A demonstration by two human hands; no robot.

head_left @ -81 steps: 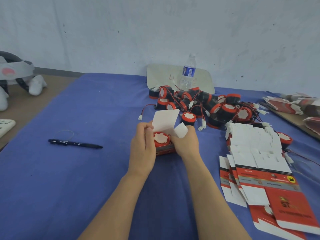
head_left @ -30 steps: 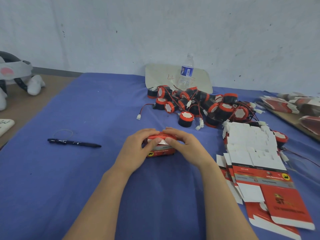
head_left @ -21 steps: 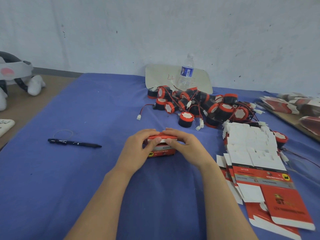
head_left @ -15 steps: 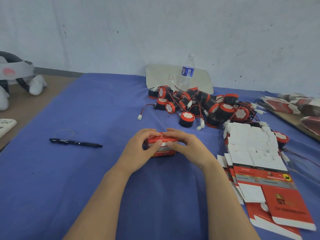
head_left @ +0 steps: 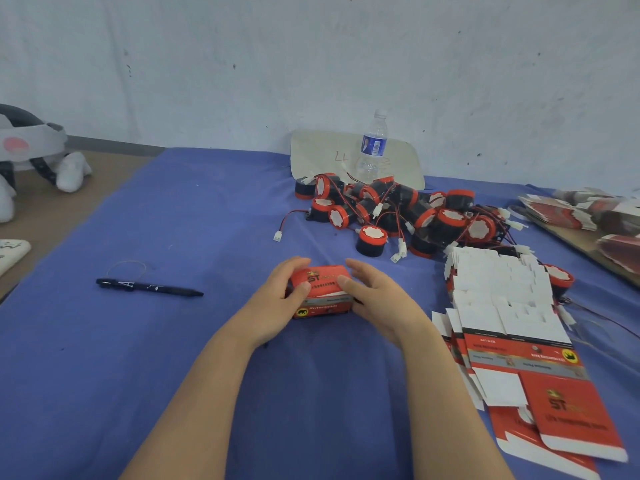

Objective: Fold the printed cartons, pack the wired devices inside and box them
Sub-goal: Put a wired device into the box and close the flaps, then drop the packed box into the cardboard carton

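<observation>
Head view. Step in hand, by my judgement: closing one packed carton [head_left: 320, 289].

1. Position. The carton lies flat on the blue cloth [head_left: 173, 375], centre of view, printed lid up.
2. Grip. My left hand [head_left: 277, 299] curls round the carton's left end, thumb on the lid. My right hand [head_left: 377, 299] clamps the right end, thumb on the lid and fingers wrapped behind. Both hands grip the carton; neither is spread.
3. Condition. A white strip shows along the front seam under the lid, so the tuck flap is probably not fully seated. The contents are hidden.
4. Next move. Press the lid down and forward until the seam closes, then release and set the carton aside. No outer box is in view.

Clearances.
- Far side: the pile of wired devices [head_left: 398, 209], with loose leads and white plugs, lies near my right fingertips. Avoid snagging.
- Right: the stack of flat cartons [head_left: 502, 306] sits just beside my right forearm.
- Left: the pen [head_left: 149, 287] lies well apart, with open cloth between.
- Near side: open cloth towards me, the best room for moving.
</observation>
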